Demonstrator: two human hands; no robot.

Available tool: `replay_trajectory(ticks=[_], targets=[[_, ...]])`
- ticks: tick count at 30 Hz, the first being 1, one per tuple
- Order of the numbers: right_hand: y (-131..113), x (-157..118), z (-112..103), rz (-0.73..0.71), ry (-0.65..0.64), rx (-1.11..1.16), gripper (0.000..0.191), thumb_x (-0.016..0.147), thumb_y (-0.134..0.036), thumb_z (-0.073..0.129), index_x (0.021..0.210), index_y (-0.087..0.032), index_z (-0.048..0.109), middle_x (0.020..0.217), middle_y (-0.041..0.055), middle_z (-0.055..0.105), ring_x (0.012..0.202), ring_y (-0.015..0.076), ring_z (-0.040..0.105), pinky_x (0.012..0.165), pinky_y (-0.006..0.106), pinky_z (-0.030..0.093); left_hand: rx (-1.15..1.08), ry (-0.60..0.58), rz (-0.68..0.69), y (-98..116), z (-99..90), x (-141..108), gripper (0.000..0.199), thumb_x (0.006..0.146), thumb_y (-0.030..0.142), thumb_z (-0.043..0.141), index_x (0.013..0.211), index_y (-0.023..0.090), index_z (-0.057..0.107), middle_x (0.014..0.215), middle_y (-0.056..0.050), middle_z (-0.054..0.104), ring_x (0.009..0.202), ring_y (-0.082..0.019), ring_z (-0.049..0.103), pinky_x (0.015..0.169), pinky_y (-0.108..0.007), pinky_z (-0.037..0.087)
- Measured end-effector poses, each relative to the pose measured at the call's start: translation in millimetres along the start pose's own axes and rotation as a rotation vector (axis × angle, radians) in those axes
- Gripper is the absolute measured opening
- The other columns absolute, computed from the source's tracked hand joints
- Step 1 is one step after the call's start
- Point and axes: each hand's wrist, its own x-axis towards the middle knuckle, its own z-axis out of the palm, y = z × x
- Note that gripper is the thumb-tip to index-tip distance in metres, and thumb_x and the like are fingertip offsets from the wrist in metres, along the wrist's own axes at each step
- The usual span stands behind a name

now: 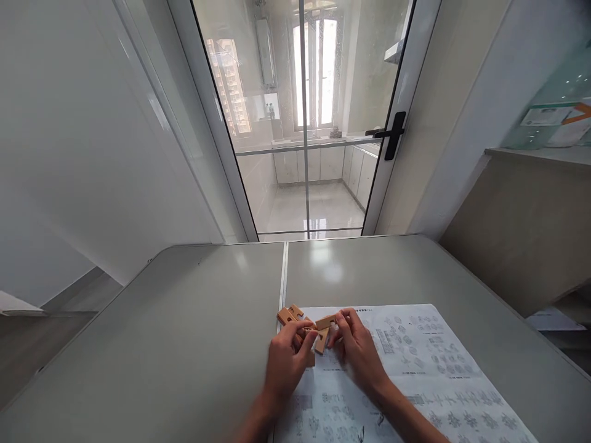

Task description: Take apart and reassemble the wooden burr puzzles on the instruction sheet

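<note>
Several small notched wooden pieces (322, 342) lie together at the top left of a printed paper sheet (429, 363). My left hand (287, 359) is over them, thumb and fingers pinched on a small wooden piece whose shape is mostly hidden. Just right of it, my right hand (357, 346) grips the right end of a flat wooden piece (325, 322) between thumb and forefinger. Two more pieces (290, 314) show beyond my left fingertips, near the table's seam. The two hands are close but apart.
The grey-green table (184, 326) has a pale seam (284, 271) down its middle. Beyond its far edge stands a glass door with a black handle (393, 135). On a shelf at the right are clear plastic-wrapped bottles (549, 123).
</note>
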Motion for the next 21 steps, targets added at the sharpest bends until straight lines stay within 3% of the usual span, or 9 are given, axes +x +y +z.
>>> replay_trajectory(ticks=[3,9,13,16,21], targets=[[1.1,0.1,0.7,0.103,-0.058,0.097,0.039,0.104,-0.062,0.043,0.096,-0.025,0.053,0.062,-0.0009,0.068,0.053,0.0183,0.062,0.051,0.026,0.045,0.047,-0.015,0.032,-1.6,0.7,0.1,0.025,0.092,0.047,0.07,0.1,0.026,0.08,0.083,-0.006,0.074,0.062,-0.018,0.059,0.067,-0.028,0.048],[8.7,8.5,-8.4,0.201,-0.027,0.3,0.04,0.098,-0.061,0.053,0.086,-0.022,0.054,0.059,-0.0014,0.062,0.05,0.0141,0.051,0.051,0.025,0.041,0.175,-0.066,0.125,-0.7,2.0,-1.5,0.02,0.096,0.04,0.065,0.108,0.028,0.076,0.099,-0.006,0.076,0.068,-0.018,0.065,0.066,-0.027,0.049],[6.4,13.3,-16.5,0.244,-0.07,0.385,0.037,0.093,-0.053,0.061,0.075,-0.023,0.048,0.059,-0.0031,0.056,0.052,0.0127,0.046,0.051,0.024,0.037,0.341,-0.071,0.204,-3.2,4.5,-4.8,0.019,0.099,0.036,0.059,0.103,0.025,0.073,0.084,-0.001,0.073,0.063,-0.015,0.064,0.059,-0.024,0.045],[5.7,13.1,-18.9,0.207,-0.086,0.286,0.033,0.091,-0.043,0.06,0.071,-0.024,0.043,0.057,-0.0053,0.05,0.052,0.0122,0.042,0.052,0.025,0.035,0.426,-0.082,0.241,-5.4,5.9,-6.4,0.016,0.098,0.033,0.059,0.096,0.024,0.072,0.08,0.001,0.073,0.061,-0.013,0.064,0.06,-0.024,0.043],[9.4,9.9,-19.9,0.064,-0.204,-0.137,0.027,0.087,-0.029,0.056,0.067,-0.023,0.038,0.058,-0.0062,0.042,0.057,0.0121,0.038,0.054,0.026,0.03,0.472,-0.086,0.244,-8.5,6.2,-6.7,0.015,0.098,0.032,0.058,0.096,0.023,0.071,0.079,0.001,0.073,0.064,-0.014,0.067,0.062,-0.025,0.043]])
